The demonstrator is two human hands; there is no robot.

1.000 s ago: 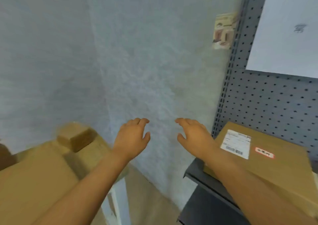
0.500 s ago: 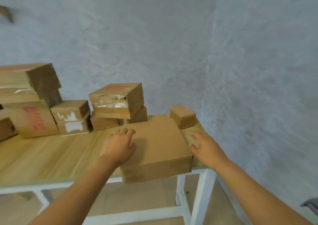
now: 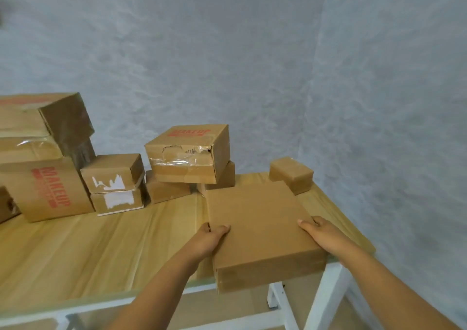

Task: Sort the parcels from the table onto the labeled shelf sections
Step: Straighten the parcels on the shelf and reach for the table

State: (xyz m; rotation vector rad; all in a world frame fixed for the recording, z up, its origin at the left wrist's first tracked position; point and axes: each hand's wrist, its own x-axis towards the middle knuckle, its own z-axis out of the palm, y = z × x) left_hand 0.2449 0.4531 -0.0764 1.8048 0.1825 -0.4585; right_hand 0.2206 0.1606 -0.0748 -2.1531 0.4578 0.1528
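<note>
Hands now gripping flat parcel (image 3: 260, 231) sides, lifted

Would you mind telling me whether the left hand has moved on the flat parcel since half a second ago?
Yes. The left hand slid from the flat parcel's top to its left edge, nearer the table's front edge.

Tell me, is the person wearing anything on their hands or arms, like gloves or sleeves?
Nothing visible. The left hand and right hand are bare, without gloves, rings or a watch, and both forearms are uncovered right down to the picture's bottom edge.
</note>
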